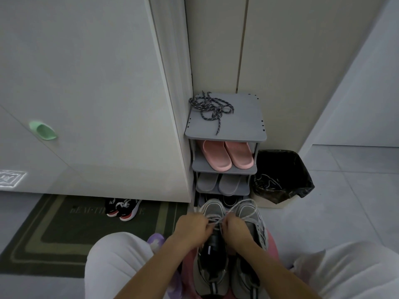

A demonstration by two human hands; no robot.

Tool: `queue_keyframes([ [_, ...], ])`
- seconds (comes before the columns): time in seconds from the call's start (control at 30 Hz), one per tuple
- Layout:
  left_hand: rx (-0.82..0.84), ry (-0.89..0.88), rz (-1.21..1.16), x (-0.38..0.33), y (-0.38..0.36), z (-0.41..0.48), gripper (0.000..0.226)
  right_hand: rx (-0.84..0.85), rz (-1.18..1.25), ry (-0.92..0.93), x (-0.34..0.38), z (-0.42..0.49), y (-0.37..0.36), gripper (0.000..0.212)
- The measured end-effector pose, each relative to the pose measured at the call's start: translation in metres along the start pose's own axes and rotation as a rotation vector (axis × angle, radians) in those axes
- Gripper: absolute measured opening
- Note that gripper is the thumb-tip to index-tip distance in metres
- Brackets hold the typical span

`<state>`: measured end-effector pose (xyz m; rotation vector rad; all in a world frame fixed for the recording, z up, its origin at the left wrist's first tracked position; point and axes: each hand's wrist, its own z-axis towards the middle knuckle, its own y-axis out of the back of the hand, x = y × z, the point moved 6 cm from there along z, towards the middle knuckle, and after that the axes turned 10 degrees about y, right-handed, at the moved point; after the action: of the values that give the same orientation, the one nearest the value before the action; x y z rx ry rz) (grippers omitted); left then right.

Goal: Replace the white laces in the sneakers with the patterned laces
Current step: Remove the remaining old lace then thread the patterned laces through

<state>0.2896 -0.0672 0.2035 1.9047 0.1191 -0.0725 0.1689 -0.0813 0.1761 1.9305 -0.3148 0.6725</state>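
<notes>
Sitting between the person's two white-clad knees (121, 266), the grey sneakers (212, 262) rest side by side on a pink surface (272, 244), toes pointing away. The white laces (213, 220) are threaded in the sneaker on the person's left, and one long loop of them arcs over both toes.

Both hands meet over that sneaker's lacing. The left hand (191, 229) has its fingers curled in and pinches the white laces. The right hand (235, 230) is curled the same way and pinches them from the other side. The two hands are nearly touching.

A purple slipper (155, 240) peeks out just left of the left forearm. Further left, a dark green doormat (64, 225) lies on the floor with a pair of black and red trainers (123, 209) on its far edge, partly under a white door (86, 83).

Just beyond the sneaker toes stands a grey shoe rack (248, 126). Its lowest tier is dark and hidden by the sneakers. The tier above holds grey slippers (218, 183), and the next holds pink slippers (227, 155). The patterned laces (210, 106) lie in a loose tangle on the top shelf, well apart from the hands. Beside the rack on the right stands a bin (267, 203) lined with a black bag (280, 169); its contents cannot be made out.
</notes>
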Motion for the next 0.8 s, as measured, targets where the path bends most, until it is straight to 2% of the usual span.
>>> queue_keyframes([
  [0.03,0.012,0.013,-0.041,0.002,-0.002,-0.002,0.042,-0.011,-0.017,0.028,0.002,-0.001,-0.001,0.006],
  [0.17,0.014,0.099,-0.242,0.012,-0.010,-0.009,0.029,-0.046,-0.022,0.021,0.002,-0.003,-0.003,0.009],
  [0.3,-0.007,0.125,-0.310,0.016,-0.012,-0.010,0.024,0.008,0.035,-0.069,-0.006,0.000,-0.002,0.029],
  [0.4,0.048,0.143,-0.343,0.016,-0.017,-0.008,0.026,-0.003,0.027,-0.074,-0.006,0.001,0.001,0.021],
  [0.5,0.111,0.171,-0.327,0.015,-0.019,-0.006,0.032,0.028,-0.038,-0.051,-0.003,0.002,0.004,0.023],
  [0.6,0.153,0.140,-0.407,0.009,-0.018,-0.009,0.019,0.077,-0.047,-0.045,-0.001,0.002,0.004,0.025],
  [0.7,0.149,0.147,-0.464,0.010,-0.018,-0.011,0.020,0.088,0.048,-0.065,-0.006,0.004,0.002,0.021],
  [0.8,0.132,0.175,-0.507,0.011,-0.019,-0.010,0.018,0.068,0.069,-0.061,-0.008,0.000,0.003,0.038],
])
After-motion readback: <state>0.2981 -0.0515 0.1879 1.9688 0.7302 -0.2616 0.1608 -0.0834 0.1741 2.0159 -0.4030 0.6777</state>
